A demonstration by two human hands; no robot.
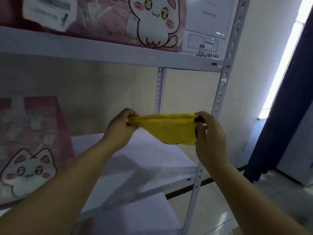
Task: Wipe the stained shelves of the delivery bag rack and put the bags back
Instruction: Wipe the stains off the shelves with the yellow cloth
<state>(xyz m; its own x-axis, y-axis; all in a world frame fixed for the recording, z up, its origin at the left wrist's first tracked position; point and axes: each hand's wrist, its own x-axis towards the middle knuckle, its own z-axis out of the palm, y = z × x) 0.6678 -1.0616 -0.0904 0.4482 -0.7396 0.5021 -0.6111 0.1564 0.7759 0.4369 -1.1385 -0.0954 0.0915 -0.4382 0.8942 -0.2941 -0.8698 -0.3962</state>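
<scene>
both hands, left hand (pixel 121 127) and right hand (pixel 209 133), pinching yellow cloth (pixel 169 128) stretched between them

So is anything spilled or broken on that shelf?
Nothing stands out. The left hand and right hand hold the yellow cloth stretched above the middle shelf. The upper pink cat bag and the lower pink cat bag, left on that shelf, stand upright. The dark patch on the shelf looks like a shadow, not a spill.

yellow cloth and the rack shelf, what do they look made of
Yellow cloth: soft thin fabric, matte, with a dark edge; it sags and creases where it hangs. Rack shelf: likely painted metal, smooth pale finish; its post has punched holes.
</scene>
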